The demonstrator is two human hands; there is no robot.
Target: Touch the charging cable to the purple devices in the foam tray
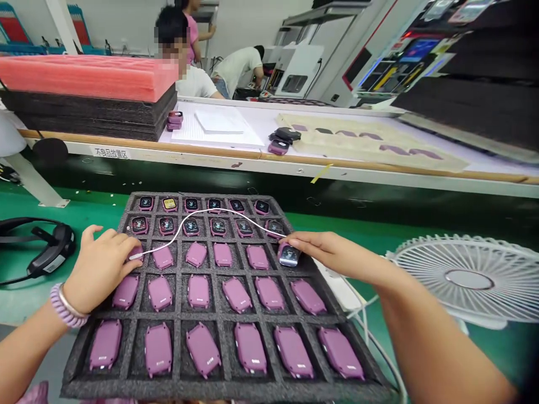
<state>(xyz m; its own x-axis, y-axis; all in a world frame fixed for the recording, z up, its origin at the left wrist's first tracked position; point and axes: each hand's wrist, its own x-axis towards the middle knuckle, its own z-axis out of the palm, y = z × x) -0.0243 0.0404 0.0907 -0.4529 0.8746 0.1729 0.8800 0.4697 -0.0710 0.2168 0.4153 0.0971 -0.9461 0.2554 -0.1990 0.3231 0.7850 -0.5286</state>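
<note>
Head view, single frame. My left hand (99, 269) rests palm-down on the upper left part of the foam tray (126, 367), forearm coming in from the lower left corner with a coiled lilac hair tie (63, 307) on the wrist. Fingers are curled together, tips pressed onto the end of a white cable (197, 216) at the leftmost cell of the third row; I cannot tell whether a watch sits beneath the fingertips.

My right hand (326, 252) reaches in from the lower right, arm stretched long and nearly flat. Thumb and forefinger pinch a smartwatch body (289, 255) face-up, dark glossy screen showing, at the rightmost cell of the third row. The cable arcs from hand to hand over the second row of watches.

Tray: dark grey open-cell foam, coarse texture, square grid of six columns. Top two rows hold watch bodies face-up with lit screens (191, 226); lower rows hold purple watch bodies (197, 290) face-down, smooth matte plastic, rounded rectangles.

Surroundings: green bench mat (25, 280), black headset (50, 249) to the left, white desk fan (471, 278) lying grille-up to the right. Behind, a pink foam slab (84, 76) on stacked black foam sheets, and other people at work in the background.
</note>
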